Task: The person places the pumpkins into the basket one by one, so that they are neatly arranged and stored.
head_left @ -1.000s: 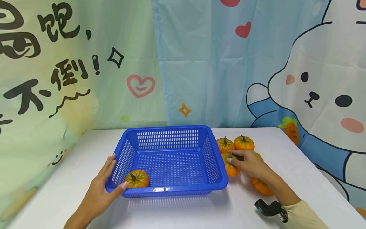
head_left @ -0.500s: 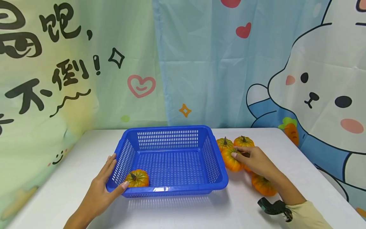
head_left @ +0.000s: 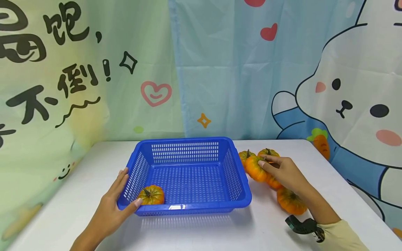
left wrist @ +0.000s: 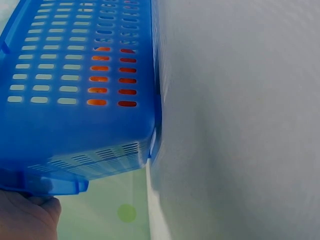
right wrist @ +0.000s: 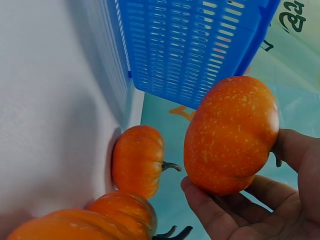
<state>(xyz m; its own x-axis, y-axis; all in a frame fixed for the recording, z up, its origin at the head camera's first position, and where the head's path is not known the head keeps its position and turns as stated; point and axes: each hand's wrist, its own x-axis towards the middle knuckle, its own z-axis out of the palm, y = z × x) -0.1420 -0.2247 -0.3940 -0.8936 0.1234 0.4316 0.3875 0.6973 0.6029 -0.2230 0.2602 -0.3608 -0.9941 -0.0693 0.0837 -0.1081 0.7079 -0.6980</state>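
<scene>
My right hand (head_left: 287, 174) pinches a small orange pumpkin (head_left: 255, 169) near its stem, just right of the blue plastic basket (head_left: 194, 207). In the right wrist view the held pumpkin (right wrist: 232, 135) is raised off the table, its speckled underside showing. My left hand (head_left: 105, 211) holds the basket's near left corner, thumb over the front rim and fingers along the left side. Inside the basket, by that thumb, lies one pumpkin (head_left: 152, 195); its orange shows through the slots of the basket wall (left wrist: 75, 125) in the left wrist view.
Several more pumpkins stand right of the basket: two at the back, one a green-topped pumpkin (head_left: 245, 157), and others nearer, including a pumpkin (head_left: 291, 201) under the right forearm. A printed curtain (head_left: 207, 69) hangs behind the white table (head_left: 188, 233).
My right hand has lifted the pumpkin from beside the basket, moving it up and slightly right. The left hand and basket have stayed in place.
</scene>
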